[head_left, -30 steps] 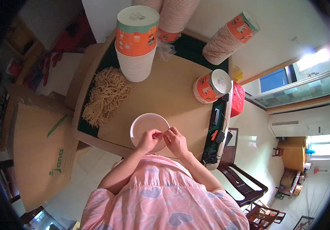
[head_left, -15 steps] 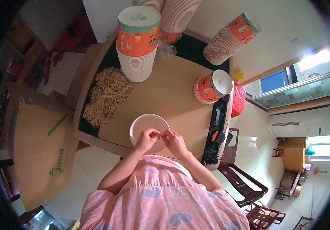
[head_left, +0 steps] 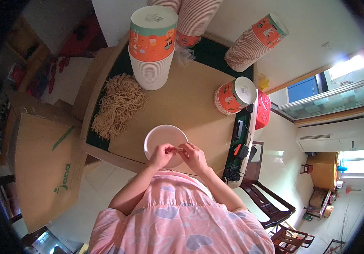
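A white paper bowl point(head_left: 163, 134), its mouth facing up, is at the near edge of the table, close against my body. Over its near side, my left hand point(head_left: 161, 155) and my right hand point(head_left: 194, 158) meet with their fingertips almost touching. Both are closed in a pinch; a tiny pale bit shows between the fingertips, too small to name. Beyond the bowl to the left lies a loose bundle of tan paper-like cords point(head_left: 120, 106). Behind it rises a tall stack of upside-down paper buckets point(head_left: 153, 44), orange and green on top, white below.
Cardboard point(head_left: 190, 101) covers the green tabletop. To the right stand a short stack of printed paper bowls point(head_left: 228, 98) and a tall leaning stack point(head_left: 256, 44). Chargers with cables point(head_left: 241, 150) line the right edge. A large cardboard box point(head_left: 46, 169) is at the left, dark wooden chairs point(head_left: 271, 205) at the right.
The fingertips of both hands have shifted slightly, and a pale bit now shows between them. The bowl has moved a little to the right. Nothing else has visibly moved.
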A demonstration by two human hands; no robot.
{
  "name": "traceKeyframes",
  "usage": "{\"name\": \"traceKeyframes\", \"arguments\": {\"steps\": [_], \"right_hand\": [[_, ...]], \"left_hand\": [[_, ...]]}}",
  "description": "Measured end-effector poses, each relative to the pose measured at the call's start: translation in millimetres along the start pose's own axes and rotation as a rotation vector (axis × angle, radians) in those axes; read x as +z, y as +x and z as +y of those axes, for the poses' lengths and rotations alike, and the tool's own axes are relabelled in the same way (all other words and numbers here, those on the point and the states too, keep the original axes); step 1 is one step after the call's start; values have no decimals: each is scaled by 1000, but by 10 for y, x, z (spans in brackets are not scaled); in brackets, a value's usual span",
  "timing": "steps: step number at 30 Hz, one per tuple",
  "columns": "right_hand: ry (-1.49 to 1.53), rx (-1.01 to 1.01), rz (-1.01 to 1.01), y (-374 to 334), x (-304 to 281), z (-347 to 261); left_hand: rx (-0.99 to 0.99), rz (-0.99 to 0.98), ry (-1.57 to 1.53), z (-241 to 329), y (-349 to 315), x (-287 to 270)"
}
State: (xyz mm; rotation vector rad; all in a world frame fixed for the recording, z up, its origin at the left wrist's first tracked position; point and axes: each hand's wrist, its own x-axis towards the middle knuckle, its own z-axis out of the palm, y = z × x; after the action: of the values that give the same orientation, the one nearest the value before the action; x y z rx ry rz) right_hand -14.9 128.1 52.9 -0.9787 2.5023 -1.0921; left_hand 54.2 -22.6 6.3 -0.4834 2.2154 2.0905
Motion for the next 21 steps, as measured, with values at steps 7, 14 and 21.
{"name": "traceKeyframes", "arguments": {"steps": [7, 14, 21], "right_hand": [[30, 19, 23, -21, 25, 49], [-21, -14, 36, -21, 6, 3], [-6, -17, 43, -18, 8, 12]], "left_hand": [[-54, 29, 19, 46, 6, -17], [16, 32, 48, -26, -3, 3], [-38, 11, 81, 2, 2, 3]]}}
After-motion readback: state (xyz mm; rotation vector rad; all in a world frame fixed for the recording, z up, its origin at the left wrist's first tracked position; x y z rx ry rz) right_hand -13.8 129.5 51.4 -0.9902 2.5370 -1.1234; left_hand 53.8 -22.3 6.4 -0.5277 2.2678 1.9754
